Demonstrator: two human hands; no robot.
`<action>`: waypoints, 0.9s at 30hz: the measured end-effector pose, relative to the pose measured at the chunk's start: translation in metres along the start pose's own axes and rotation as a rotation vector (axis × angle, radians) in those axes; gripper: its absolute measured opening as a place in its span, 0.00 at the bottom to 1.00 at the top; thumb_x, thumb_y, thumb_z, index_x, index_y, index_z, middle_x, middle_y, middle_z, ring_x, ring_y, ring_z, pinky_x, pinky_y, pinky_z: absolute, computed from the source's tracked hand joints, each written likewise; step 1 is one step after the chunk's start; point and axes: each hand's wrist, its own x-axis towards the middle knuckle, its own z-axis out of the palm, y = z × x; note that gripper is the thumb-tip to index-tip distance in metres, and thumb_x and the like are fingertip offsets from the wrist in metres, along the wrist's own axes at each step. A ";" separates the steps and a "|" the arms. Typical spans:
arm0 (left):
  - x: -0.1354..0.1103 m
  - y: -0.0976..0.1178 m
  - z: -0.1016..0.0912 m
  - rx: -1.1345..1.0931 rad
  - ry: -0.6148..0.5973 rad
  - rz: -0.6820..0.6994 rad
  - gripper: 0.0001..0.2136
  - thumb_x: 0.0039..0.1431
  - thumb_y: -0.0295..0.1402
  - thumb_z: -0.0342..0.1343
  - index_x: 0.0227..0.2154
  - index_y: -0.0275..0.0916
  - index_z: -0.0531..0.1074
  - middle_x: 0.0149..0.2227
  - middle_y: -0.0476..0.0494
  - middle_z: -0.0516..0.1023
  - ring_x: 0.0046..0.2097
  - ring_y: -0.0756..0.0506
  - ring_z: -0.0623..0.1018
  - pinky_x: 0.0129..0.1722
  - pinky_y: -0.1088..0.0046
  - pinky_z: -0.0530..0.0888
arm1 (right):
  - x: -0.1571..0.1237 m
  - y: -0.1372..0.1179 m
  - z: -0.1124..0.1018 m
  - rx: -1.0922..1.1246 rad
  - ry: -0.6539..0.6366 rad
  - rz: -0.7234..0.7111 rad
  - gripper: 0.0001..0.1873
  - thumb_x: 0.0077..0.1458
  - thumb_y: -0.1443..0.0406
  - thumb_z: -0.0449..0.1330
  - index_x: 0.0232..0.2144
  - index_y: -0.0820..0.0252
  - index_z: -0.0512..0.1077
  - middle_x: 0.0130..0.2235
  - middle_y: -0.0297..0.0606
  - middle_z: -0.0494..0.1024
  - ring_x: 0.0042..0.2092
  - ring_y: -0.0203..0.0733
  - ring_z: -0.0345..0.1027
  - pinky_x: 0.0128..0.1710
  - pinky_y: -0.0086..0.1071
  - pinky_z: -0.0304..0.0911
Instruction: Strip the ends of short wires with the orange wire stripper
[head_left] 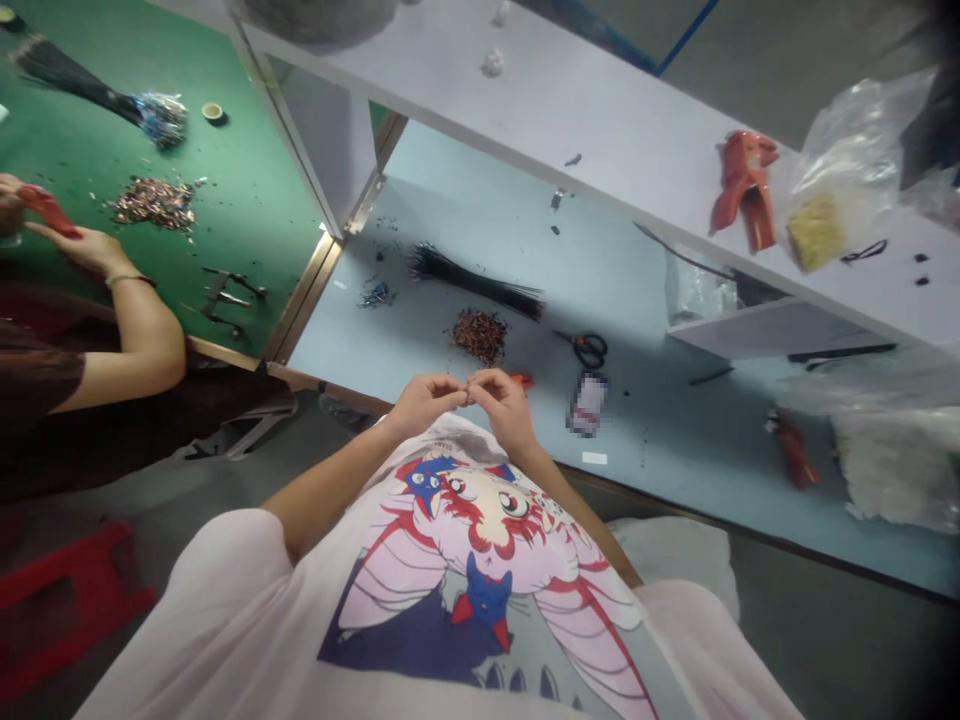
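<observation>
My left hand [426,398] and my right hand [504,398] meet in front of my chest, fingertips pinched together on a tiny piece [468,393] too small to name. Just beyond them on the light blue table [465,240] lies a heap of small reddish-brown parts [478,333]. A bundle of thin black wires [474,281] lies behind the heap. A small red item [523,380] shows past my right hand.
Black-handled scissors [587,347] and a small packet [588,402] lie right of the heap. A white shelf [637,130] carries a red tool [745,188] and plastic bags [847,170]. At the green table [247,200] to the left, another person's hand [79,245] works near a pile of parts.
</observation>
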 end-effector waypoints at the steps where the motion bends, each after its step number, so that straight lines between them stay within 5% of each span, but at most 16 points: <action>1: 0.000 0.000 -0.001 0.078 0.023 0.031 0.10 0.46 0.39 0.61 0.26 0.36 0.76 0.26 0.47 0.77 0.27 0.51 0.71 0.31 0.74 0.67 | 0.002 0.005 0.001 0.051 0.028 0.035 0.08 0.49 0.60 0.60 0.27 0.59 0.67 0.31 0.33 0.70 0.31 0.35 0.66 0.32 0.30 0.66; 4: 0.001 -0.005 -0.007 0.245 0.104 0.077 0.09 0.47 0.38 0.60 0.26 0.36 0.76 0.25 0.47 0.77 0.27 0.51 0.70 0.30 0.74 0.66 | 0.015 0.027 -0.010 0.038 0.210 0.108 0.10 0.51 0.57 0.56 0.31 0.58 0.64 0.32 0.33 0.70 0.33 0.36 0.67 0.31 0.30 0.66; 7: 0.002 -0.013 -0.012 0.173 0.180 0.016 0.10 0.43 0.39 0.62 0.26 0.36 0.76 0.26 0.47 0.77 0.28 0.51 0.71 0.30 0.75 0.66 | 0.028 0.060 -0.044 -0.400 0.386 0.130 0.13 0.53 0.57 0.51 0.35 0.61 0.64 0.36 0.40 0.71 0.37 0.40 0.67 0.38 0.37 0.66; 9: 0.003 -0.017 -0.014 0.075 0.233 -0.034 0.12 0.41 0.39 0.63 0.27 0.36 0.76 0.25 0.47 0.76 0.28 0.51 0.71 0.30 0.75 0.66 | 0.024 0.087 -0.067 -0.511 0.460 0.146 0.19 0.46 0.59 0.58 0.38 0.65 0.65 0.43 0.49 0.69 0.46 0.47 0.63 0.48 0.45 0.60; 13: 0.005 -0.021 -0.013 -0.027 0.271 -0.089 0.15 0.41 0.41 0.64 0.30 0.35 0.76 0.21 0.51 0.72 0.23 0.55 0.65 0.24 0.77 0.61 | -0.009 0.137 -0.082 -0.874 0.474 0.293 0.33 0.39 0.59 0.64 0.47 0.70 0.63 0.53 0.62 0.62 0.53 0.55 0.57 0.52 0.51 0.53; 16: 0.008 -0.020 -0.008 -0.045 0.219 -0.093 0.16 0.43 0.42 0.63 0.31 0.35 0.76 0.19 0.52 0.70 0.21 0.55 0.63 0.22 0.78 0.59 | -0.026 0.156 -0.077 -0.808 0.485 0.312 0.32 0.42 0.63 0.62 0.50 0.70 0.61 0.53 0.61 0.62 0.52 0.53 0.58 0.51 0.49 0.53; 21: 0.010 -0.015 0.000 -0.074 0.153 -0.089 0.16 0.44 0.41 0.63 0.33 0.34 0.75 0.24 0.46 0.77 0.23 0.54 0.68 0.22 0.78 0.61 | -0.014 0.139 -0.086 -0.633 0.486 0.399 0.28 0.41 0.66 0.59 0.48 0.69 0.63 0.45 0.54 0.70 0.45 0.48 0.65 0.46 0.44 0.61; 27: 0.005 -0.011 -0.002 -0.102 0.158 -0.054 0.16 0.46 0.41 0.62 0.34 0.34 0.75 0.27 0.42 0.79 0.25 0.53 0.71 0.23 0.78 0.63 | -0.017 0.065 -0.087 -0.254 0.291 0.394 0.20 0.51 0.61 0.48 0.44 0.61 0.67 0.43 0.45 0.76 0.40 0.43 0.72 0.37 0.38 0.69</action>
